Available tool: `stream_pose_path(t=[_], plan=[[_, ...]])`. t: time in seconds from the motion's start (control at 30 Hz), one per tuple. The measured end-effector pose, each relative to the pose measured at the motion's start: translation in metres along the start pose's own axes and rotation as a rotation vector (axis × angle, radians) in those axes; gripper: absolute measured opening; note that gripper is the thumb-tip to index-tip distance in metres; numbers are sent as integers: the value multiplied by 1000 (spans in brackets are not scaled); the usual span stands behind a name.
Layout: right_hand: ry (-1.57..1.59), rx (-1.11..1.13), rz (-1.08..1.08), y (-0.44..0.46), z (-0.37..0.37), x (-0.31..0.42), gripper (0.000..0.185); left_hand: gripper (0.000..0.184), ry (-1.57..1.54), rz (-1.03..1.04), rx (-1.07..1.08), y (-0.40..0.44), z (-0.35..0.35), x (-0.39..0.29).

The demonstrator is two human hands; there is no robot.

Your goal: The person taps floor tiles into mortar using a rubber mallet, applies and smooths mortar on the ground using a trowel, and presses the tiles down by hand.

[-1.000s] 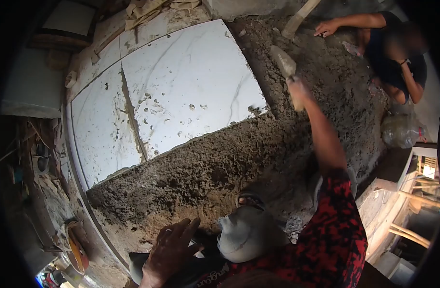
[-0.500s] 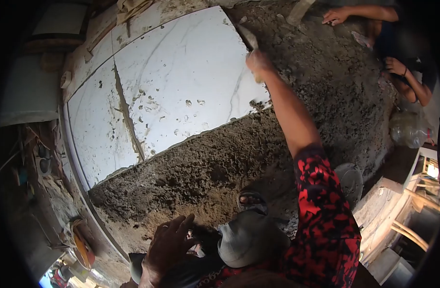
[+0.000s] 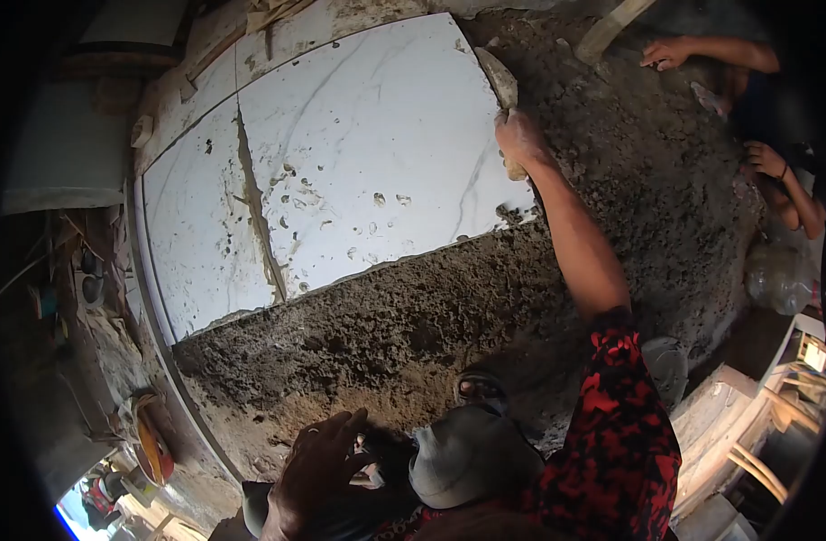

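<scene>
My right hand [image 3: 519,142] is closed around the handle of a trowel [image 3: 498,76]. Its blade lies along the right edge of a large white marble-look tile [image 3: 377,144], by the far corner. Grey smears and spots mark the tile's face. To its left is another white tile [image 3: 192,239], parted from it by a mortar-streaked gap [image 3: 251,194]. My left hand [image 3: 316,464] is low in the view by my leg, fingers stretched out, holding nothing I can see. Rough, dark mortar [image 3: 368,307] borders the tiles on the near and right sides.
Another person's hands [image 3: 670,52] are at the upper right, beside the mortar. A wooden post [image 3: 611,32] stands at the top. A clear plastic jug [image 3: 778,279] lies at the right edge. My sandaled foot [image 3: 479,389] rests on the ground.
The trowel blade has turned and shows more of its face beside the tile's right edge. The whole view has shifted slightly. My left hand stays low by my leg.
</scene>
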State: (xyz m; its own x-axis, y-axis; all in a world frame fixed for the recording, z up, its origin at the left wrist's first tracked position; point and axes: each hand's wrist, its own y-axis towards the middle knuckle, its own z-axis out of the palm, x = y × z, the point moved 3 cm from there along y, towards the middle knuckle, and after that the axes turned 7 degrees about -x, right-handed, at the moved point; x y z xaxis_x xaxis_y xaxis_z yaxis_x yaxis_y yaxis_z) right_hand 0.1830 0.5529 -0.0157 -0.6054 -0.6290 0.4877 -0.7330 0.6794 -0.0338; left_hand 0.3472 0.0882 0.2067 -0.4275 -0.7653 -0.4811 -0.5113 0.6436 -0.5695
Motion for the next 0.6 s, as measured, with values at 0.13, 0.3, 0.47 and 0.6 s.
stream_pose_path(t=[0.13,0.3,0.47,0.6], plan=[[-6,183,80,22,-12,14,43,61,-25,-93,108,1,0,-1],[16,-10,119,23,-12,4,44,62,-39,-134,122,5,-4,-7],[8,-2,47,1,-2,10,46,61,-55,-137,136,6,2,-2],[-49,109,17,56,7,28,44,61,-62,-165,148,12,2,-2]])
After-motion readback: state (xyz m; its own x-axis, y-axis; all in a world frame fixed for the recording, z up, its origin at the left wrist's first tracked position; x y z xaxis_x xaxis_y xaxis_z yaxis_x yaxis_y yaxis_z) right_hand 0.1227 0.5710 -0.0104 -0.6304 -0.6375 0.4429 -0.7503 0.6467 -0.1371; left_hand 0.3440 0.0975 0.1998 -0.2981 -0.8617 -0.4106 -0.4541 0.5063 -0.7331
